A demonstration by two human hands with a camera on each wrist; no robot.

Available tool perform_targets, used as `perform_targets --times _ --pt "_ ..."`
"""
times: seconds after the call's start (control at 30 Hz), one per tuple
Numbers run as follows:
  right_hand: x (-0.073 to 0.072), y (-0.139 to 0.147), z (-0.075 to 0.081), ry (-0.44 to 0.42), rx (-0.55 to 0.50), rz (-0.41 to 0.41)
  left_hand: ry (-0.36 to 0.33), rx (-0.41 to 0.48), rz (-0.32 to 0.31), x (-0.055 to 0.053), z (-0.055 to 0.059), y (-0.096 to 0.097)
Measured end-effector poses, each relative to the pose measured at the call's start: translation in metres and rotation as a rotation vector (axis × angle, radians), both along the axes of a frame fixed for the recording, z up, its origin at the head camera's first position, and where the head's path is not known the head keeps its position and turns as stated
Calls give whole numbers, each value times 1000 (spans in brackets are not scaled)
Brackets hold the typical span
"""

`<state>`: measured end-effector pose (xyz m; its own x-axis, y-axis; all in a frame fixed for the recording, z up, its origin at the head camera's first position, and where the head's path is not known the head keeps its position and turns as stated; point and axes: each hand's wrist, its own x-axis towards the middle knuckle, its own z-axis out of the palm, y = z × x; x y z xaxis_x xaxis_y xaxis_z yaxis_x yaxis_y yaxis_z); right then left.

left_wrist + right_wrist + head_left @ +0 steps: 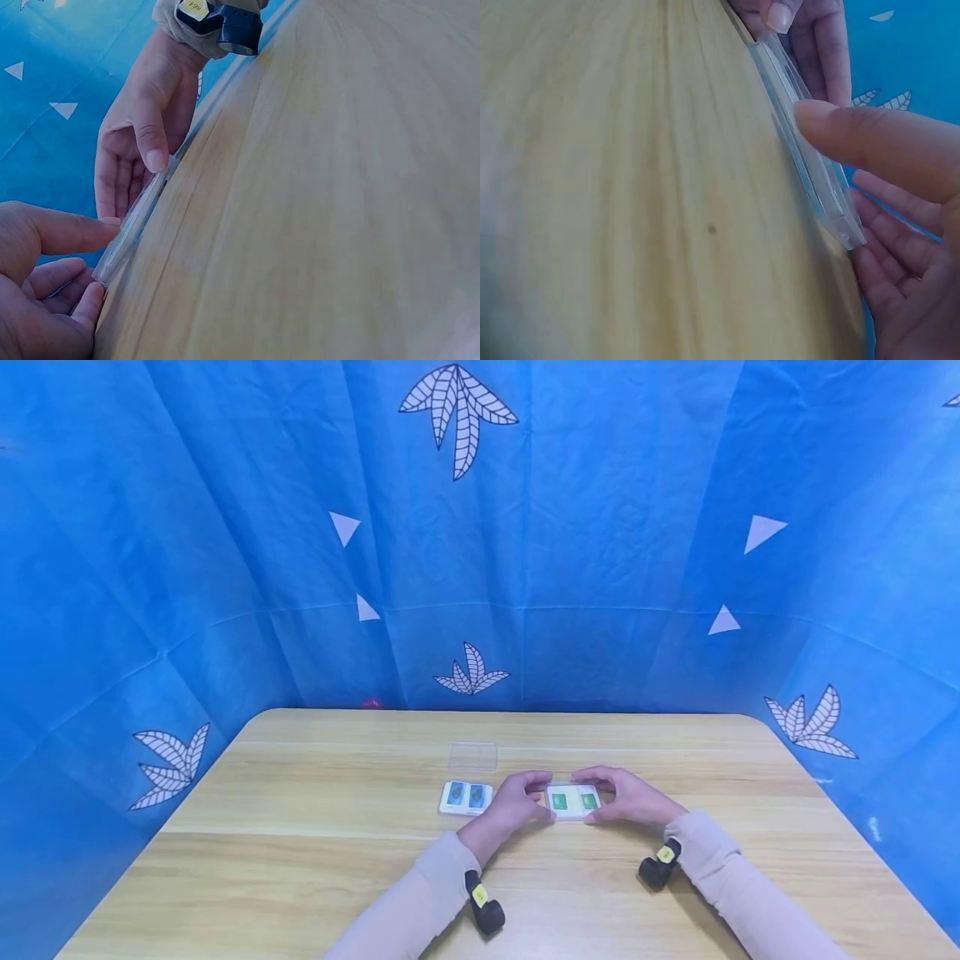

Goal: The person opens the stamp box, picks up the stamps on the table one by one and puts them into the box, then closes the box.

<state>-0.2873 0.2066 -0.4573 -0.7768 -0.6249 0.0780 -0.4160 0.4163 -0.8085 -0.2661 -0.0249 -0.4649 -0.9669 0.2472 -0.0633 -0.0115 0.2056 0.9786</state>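
A flat clear plastic case (pixel 573 802) lies on the table, with two green-and-white pieces side by side in it. My left hand (pixel 513 802) holds its left end, thumb at the near edge and fingers at the far edge. At the other end, my right hand (pixel 630 797) grips the case in the same manner. From the side, the right wrist view shows the case (pixel 802 142) as a thin slab low over the wood. Whether its lid is fully pressed down cannot be told.
Left of my left hand sits a similar case (pixel 465 798) with two blue pieces in it. Behind that one, a clear, flat plastic lid (pixel 473 756) lies on the wooden table (pixel 300 860). A blue patterned curtain (pixel 600 527) hangs around the table's back and sides.
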Motion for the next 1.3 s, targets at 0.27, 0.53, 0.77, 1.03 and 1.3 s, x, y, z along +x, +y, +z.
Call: perform_targets --times 0.27,0.53,0.77,1.03,1.3 --pt "5 16 -3 -32 -31 -50 17 10 42 2 -1 -1" --pt "8 20 -2 -65 -49 -80 18 7 46 4 2 -3" --pt "9 20 -3 -87 -49 -115 12 -30 46 3 3 -3" --pt "8 21 -3 -70 -44 -127 20 -46 40 1 3 -1" --pt "9 19 -3 -82 -33 -152 9 -72 42 1 4 0"
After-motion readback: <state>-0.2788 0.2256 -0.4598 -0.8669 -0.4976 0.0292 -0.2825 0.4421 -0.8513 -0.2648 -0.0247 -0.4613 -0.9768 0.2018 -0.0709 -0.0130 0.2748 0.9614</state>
